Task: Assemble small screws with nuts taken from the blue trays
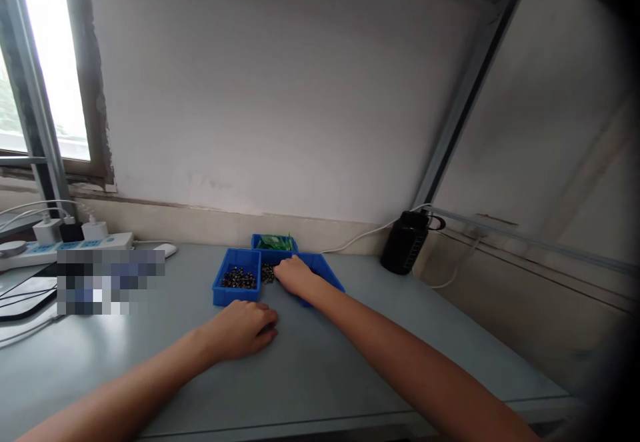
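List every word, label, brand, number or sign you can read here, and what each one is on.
No text can be read.
Black bottle: pale marks on its side, too small to read.
Green packet: any print is too small and blurred to read.
Power strip: blue patches, no legible lettering.
The pixelated area at the left shows nothing readable.

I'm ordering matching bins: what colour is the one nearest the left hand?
The bin is blue, seen best in the head view.
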